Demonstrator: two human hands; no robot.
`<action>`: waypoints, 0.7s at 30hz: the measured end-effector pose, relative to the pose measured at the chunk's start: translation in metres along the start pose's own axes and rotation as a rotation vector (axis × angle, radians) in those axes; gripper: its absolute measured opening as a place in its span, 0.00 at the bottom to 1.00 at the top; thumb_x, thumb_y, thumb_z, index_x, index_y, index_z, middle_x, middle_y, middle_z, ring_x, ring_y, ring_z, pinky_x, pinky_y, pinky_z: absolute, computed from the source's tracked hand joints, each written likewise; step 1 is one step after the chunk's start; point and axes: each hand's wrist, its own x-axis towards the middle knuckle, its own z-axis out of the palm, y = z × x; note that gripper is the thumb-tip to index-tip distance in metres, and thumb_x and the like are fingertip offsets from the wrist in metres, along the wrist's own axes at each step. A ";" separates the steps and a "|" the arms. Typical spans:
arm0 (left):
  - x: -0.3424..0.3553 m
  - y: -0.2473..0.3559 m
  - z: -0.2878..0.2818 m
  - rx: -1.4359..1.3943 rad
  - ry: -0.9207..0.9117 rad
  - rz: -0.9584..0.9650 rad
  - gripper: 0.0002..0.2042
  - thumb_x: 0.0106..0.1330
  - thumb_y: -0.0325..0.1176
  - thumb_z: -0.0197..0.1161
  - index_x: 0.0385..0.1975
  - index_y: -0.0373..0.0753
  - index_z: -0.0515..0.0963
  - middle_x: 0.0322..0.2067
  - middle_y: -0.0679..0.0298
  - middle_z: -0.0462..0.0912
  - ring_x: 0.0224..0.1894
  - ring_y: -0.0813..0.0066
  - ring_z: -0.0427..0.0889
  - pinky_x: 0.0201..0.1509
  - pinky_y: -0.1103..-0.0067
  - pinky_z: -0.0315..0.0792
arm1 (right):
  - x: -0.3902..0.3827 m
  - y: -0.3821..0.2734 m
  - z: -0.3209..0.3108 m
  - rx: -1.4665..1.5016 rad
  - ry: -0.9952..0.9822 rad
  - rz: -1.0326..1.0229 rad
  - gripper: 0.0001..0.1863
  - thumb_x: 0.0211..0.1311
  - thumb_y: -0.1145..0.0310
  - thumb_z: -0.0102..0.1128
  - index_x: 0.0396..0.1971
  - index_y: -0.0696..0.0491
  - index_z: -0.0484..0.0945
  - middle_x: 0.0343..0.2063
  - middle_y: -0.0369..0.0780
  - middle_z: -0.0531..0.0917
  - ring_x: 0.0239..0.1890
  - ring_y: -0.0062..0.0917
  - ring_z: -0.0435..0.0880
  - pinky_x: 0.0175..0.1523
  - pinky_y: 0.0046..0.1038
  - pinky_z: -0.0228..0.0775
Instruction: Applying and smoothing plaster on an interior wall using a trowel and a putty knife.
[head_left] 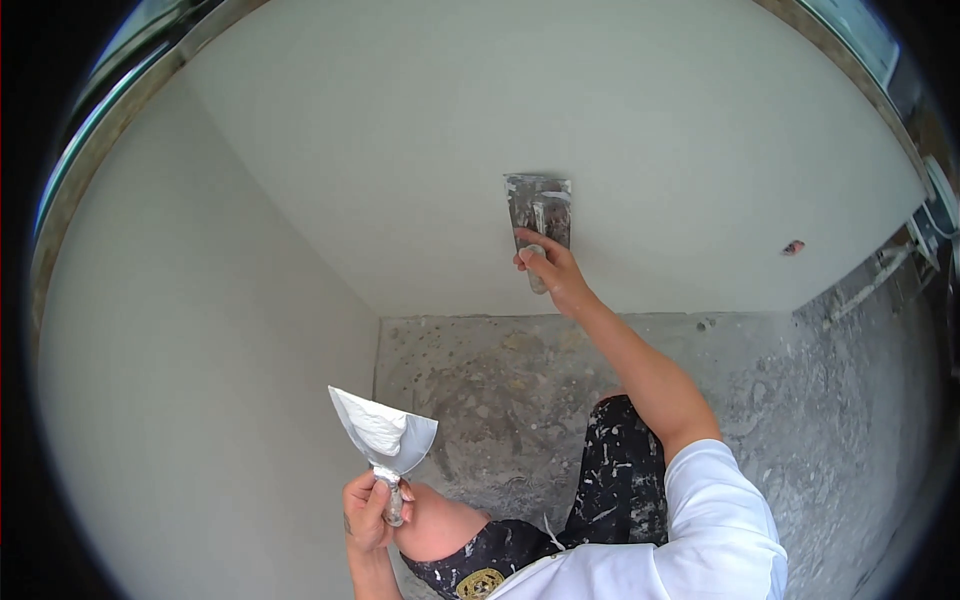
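Note:
My left hand [369, 512] is closed round the handle of a wide putty knife [408, 452], held low near my bare knee. A mound of white putty [376, 428] lies on its flared blade. My right hand [553, 272] reaches forward and grips a second tool, a scraper [540, 208] with a dark, putty-smeared blade. The top edge of that blade is at the pale wall [640, 130] in front of me; how firmly it presses cannot be seen. One finger of the right hand lies along the lower part of the blade.
A second pale wall [200, 330] meets the front one in a corner at the left. The grey concrete floor [780, 400] is stained and spattered. A small hole [793, 248] with reddish edges is in the front wall at right. Pipes or equipment [930, 225] stand at the far right.

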 end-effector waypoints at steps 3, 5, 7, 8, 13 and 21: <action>0.038 -0.014 0.028 0.059 -0.143 -0.036 0.16 0.73 0.39 0.60 0.40 0.26 0.76 0.28 0.52 0.82 0.20 0.70 0.79 0.23 0.77 0.74 | -0.046 -0.040 -0.106 -0.031 0.064 0.011 0.31 0.68 0.62 0.61 0.66 0.62 0.68 0.37 0.37 0.82 0.43 0.19 0.77 0.53 0.26 0.69; 0.063 -0.030 0.031 0.074 -0.191 -0.055 0.16 0.73 0.39 0.60 0.41 0.26 0.76 0.28 0.51 0.82 0.20 0.69 0.79 0.23 0.77 0.74 | -0.067 -0.048 -0.161 -0.007 0.099 -0.024 0.31 0.68 0.62 0.61 0.65 0.62 0.68 0.37 0.37 0.82 0.42 0.20 0.78 0.53 0.27 0.70; 0.087 -0.045 0.050 0.090 -0.223 -0.065 0.17 0.73 0.38 0.59 0.45 0.25 0.75 0.27 0.52 0.81 0.18 0.67 0.78 0.19 0.77 0.73 | -0.085 -0.074 -0.221 0.010 0.111 -0.045 0.31 0.68 0.62 0.60 0.65 0.63 0.68 0.37 0.37 0.81 0.42 0.20 0.78 0.52 0.26 0.71; 0.096 -0.053 0.050 0.077 -0.246 -0.089 0.17 0.73 0.38 0.59 0.43 0.26 0.75 0.27 0.51 0.81 0.18 0.66 0.78 0.20 0.76 0.73 | -0.092 -0.080 -0.244 0.024 0.115 -0.045 0.30 0.68 0.62 0.59 0.65 0.63 0.68 0.37 0.37 0.81 0.41 0.20 0.78 0.51 0.26 0.71; 0.120 -0.082 0.078 0.083 -0.316 -0.138 0.16 0.73 0.38 0.59 0.44 0.26 0.76 0.28 0.51 0.81 0.19 0.65 0.78 0.21 0.75 0.73 | -0.131 -0.137 -0.361 0.032 0.105 -0.051 0.33 0.67 0.59 0.59 0.65 0.64 0.67 0.35 0.37 0.82 0.40 0.21 0.79 0.49 0.27 0.73; 0.152 -0.130 0.102 -0.018 -0.280 -0.328 0.18 0.73 0.39 0.58 0.47 0.26 0.76 0.28 0.52 0.82 0.20 0.66 0.78 0.22 0.75 0.72 | -0.201 -0.132 -0.347 -0.722 0.345 -0.099 0.14 0.59 0.67 0.69 0.41 0.53 0.76 0.32 0.35 0.82 0.36 0.20 0.79 0.46 0.24 0.70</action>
